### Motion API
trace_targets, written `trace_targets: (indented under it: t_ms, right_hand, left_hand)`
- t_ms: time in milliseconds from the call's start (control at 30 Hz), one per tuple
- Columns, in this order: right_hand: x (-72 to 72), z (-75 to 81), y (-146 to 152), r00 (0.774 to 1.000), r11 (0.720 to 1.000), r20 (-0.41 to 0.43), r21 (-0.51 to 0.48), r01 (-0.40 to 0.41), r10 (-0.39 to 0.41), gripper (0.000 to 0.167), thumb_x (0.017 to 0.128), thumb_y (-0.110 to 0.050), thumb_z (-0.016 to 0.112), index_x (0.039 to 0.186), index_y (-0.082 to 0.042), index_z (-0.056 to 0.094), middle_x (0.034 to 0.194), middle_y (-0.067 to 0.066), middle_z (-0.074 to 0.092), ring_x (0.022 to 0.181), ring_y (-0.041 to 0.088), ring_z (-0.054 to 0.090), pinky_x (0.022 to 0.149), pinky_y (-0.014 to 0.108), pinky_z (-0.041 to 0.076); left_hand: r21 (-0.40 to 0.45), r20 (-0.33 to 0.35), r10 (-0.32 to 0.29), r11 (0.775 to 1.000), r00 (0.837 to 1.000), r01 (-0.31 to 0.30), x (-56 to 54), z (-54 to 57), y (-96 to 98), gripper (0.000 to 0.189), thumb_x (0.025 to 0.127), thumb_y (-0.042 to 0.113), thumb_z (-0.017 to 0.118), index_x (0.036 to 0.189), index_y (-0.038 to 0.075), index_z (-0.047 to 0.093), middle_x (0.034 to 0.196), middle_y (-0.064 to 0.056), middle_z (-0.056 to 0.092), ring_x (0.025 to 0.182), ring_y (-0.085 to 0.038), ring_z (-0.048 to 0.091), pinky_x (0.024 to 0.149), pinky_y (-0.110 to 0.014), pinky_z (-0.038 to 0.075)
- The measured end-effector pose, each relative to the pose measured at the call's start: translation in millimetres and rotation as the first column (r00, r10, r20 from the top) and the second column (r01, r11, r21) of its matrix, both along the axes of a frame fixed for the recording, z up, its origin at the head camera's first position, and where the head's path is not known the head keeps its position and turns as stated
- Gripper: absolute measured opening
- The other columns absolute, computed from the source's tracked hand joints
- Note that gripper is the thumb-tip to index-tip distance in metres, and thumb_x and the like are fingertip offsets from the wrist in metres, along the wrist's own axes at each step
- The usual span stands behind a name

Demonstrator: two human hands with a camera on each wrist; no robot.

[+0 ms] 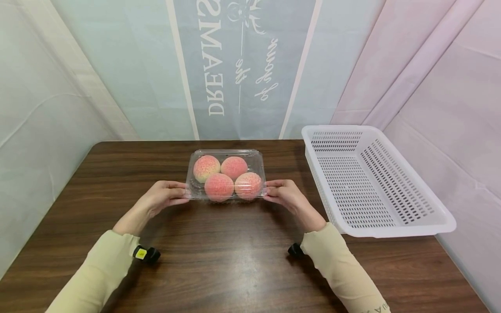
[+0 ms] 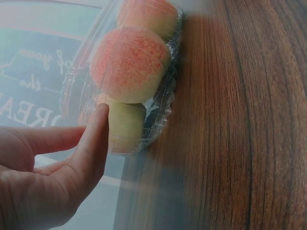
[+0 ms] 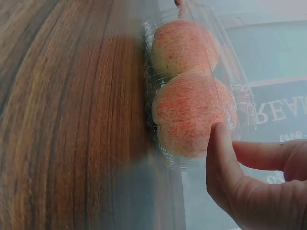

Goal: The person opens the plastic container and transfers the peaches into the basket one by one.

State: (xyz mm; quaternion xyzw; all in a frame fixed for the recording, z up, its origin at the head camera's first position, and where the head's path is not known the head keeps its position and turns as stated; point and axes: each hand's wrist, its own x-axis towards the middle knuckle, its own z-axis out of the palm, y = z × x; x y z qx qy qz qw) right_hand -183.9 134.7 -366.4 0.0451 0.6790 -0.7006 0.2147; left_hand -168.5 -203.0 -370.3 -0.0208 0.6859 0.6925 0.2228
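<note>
A clear plastic clamshell container (image 1: 189, 178) with a closed lid sits toward the back middle of the brown table. Inside are several pink and pale-yellow peaches (image 1: 219, 187). At its near left corner, my left hand (image 1: 166, 198) pinches the rim between thumb and fingers. My right hand (image 1: 285, 195) pinches the near right corner the same way. In the left wrist view, the left fingertips (image 2: 102, 111) lie against the container's side, by a peach (image 2: 130, 64). From the right wrist, the right fingertips (image 3: 219, 132) show at the rim beside another peach (image 3: 192, 115).
A white perforated plastic basket (image 1: 395, 231) stands at the right of the wooden table (image 1: 219, 269), close to my right forearm. Behind the table hangs a pale blue-grey curtain (image 1: 250, 121) with white lettering. White sheeting (image 1: 43, 108) covers both sides.
</note>
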Motion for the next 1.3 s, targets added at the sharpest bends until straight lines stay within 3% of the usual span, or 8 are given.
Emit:
trace_targets:
  t_ms: [400,600,767,1300]
  right_hand:
    - [-0.4,-0.4,6.2,0.998,0.993,0.048,-0.114,-0.031,0.037,0.043,0.085,0.017,0.04,0.128,0.019,0.034,0.102,0.021,0.055,0.084,0.015,0.061,0.079,0.028,0.05]
    - [-0.5,-1.3,7.8,0.997,0.986,0.068,-0.165,-0.032,0.044,0.046,0.085,0.018,0.041,0.13,0.019,0.031,0.091,0.016,0.059,0.082,0.017,0.062,0.078,0.03,0.05]
    - [-1.1,-2.0,7.8,0.996,0.986,0.079,-0.165,-0.013,0.026,0.043,0.084,0.017,0.044,0.126,0.021,0.035,0.082,0.013,0.064,0.077,0.018,0.064,0.075,0.03,0.051]
    - [-3.8,-5.6,6.6,0.997,0.993,0.077,-0.121,0.008,0.002,0.037,0.082,0.016,0.051,0.117,0.024,0.042,0.076,0.014,0.065,0.071,0.018,0.065,0.071,0.029,0.052]
  left_hand:
    - [0.022,0.013,-0.004,1.0,1.0,0.004,0.0,3.0,0.1,0.044,0.091,-0.006,0.045,0.127,-0.024,0.027,0.087,-0.006,0.063,0.082,-0.01,0.063,0.081,-0.031,0.049]
    - [0.028,0.012,-0.015,1.0,1.0,0.014,-0.5,3.0,-1.1,0.044,0.09,-0.009,0.042,0.127,-0.025,0.025,0.087,-0.005,0.064,0.082,-0.009,0.063,0.079,-0.028,0.049]
    - [0.036,0.021,-0.018,0.999,1.0,0.017,-1.0,2.8,-2.2,0.044,0.09,-0.009,0.042,0.128,-0.024,0.025,0.086,-0.004,0.064,0.082,-0.009,0.063,0.08,-0.028,0.049]
    - [0.029,0.024,-0.048,0.998,0.999,0.048,-0.8,3.5,-2.9,0.044,0.091,-0.009,0.04,0.129,-0.023,0.024,0.092,-0.006,0.063,0.086,-0.01,0.062,0.084,-0.032,0.047]
